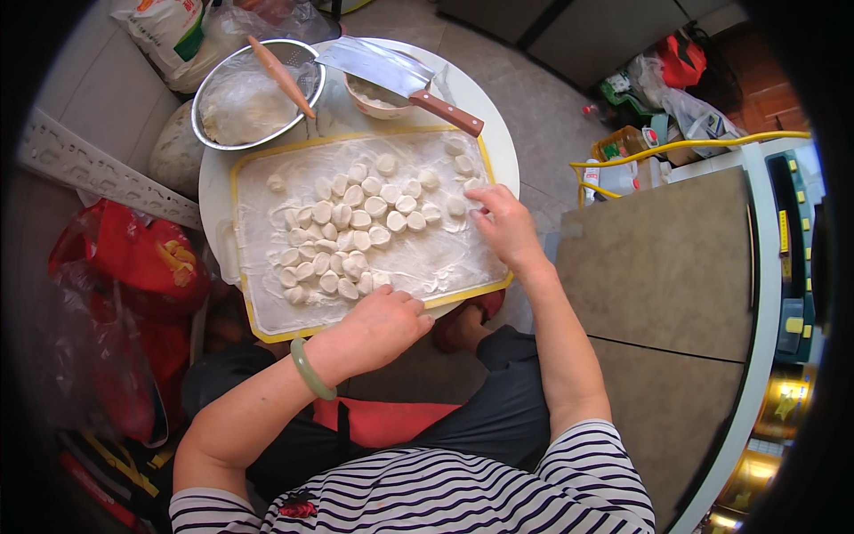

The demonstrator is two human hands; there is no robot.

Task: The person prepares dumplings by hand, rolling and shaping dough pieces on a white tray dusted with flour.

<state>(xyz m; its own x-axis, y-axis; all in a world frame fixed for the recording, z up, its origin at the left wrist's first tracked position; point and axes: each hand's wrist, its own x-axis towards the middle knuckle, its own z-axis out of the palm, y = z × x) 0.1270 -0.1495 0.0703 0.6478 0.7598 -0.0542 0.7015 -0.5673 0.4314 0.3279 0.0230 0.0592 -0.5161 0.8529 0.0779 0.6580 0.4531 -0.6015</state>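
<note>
A cutting board (440,267) with a yellow rim, dusted with flour, lies on a small round white table (497,100). Many small flattened dough pieces (361,219) cluster on its left and middle part. My left hand (377,327), a green bangle on its wrist, is over the board's near edge, fingertips beside the nearest pieces; its palm side is hidden. My right hand (507,227) reaches over the right edge. Its thumb and forefinger are apart, close to a dough piece (456,205) in the loose column along that side.
Behind the board, a metal colander (200,127) holds plastic-covered dough (240,110), with a wooden rolling pin (283,77) across it. A cleaver (380,67) rests over a bowl (373,107), its handle reaching the board's corner. Red bags (143,253) hang left; a brown-topped surface (654,267) stands right.
</note>
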